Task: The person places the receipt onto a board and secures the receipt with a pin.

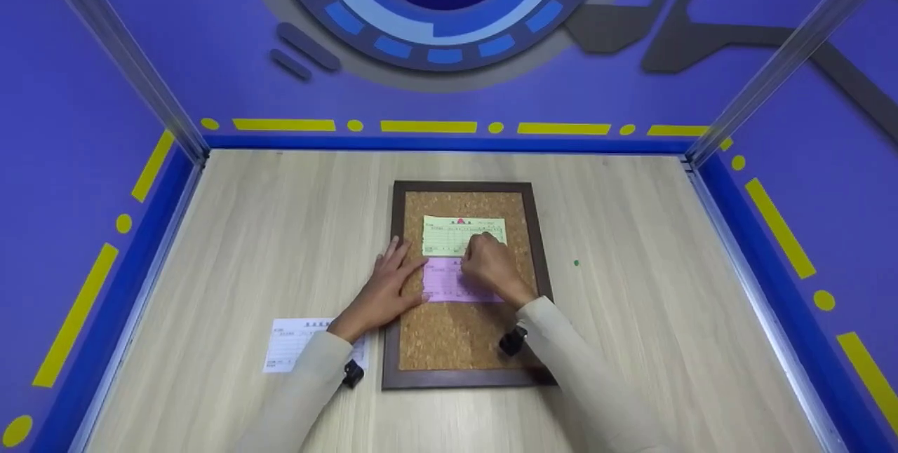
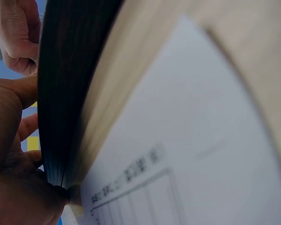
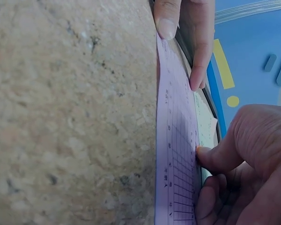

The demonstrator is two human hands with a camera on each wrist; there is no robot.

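Observation:
A pink printed slip (image 1: pixel 445 285) lies on a dark-framed corkboard (image 1: pixel 456 341), just below a yellow-green slip (image 1: pixel 442 235) that has a red thumbtack (image 1: pixel 460 221) at its top. My left hand (image 1: pixel 379 293) spreads over the board's left frame, thumb and index finger resting on the pink slip's left corners. At that slip's top edge is my right hand (image 1: pixel 493 267), fingers curled. In the right wrist view, a small orange-red thumbtack (image 3: pixel 198 150) shows under its thumb tip, mostly hidden.
A white printed slip (image 1: pixel 295 348) lies on the wooden table (image 1: pixel 652 299) left of the board, partly under the left forearm. A small green thumbtack (image 1: pixel 576 263) is to the right. Blue-purple panels (image 1: pixel 168 53) enclose the back and both sides.

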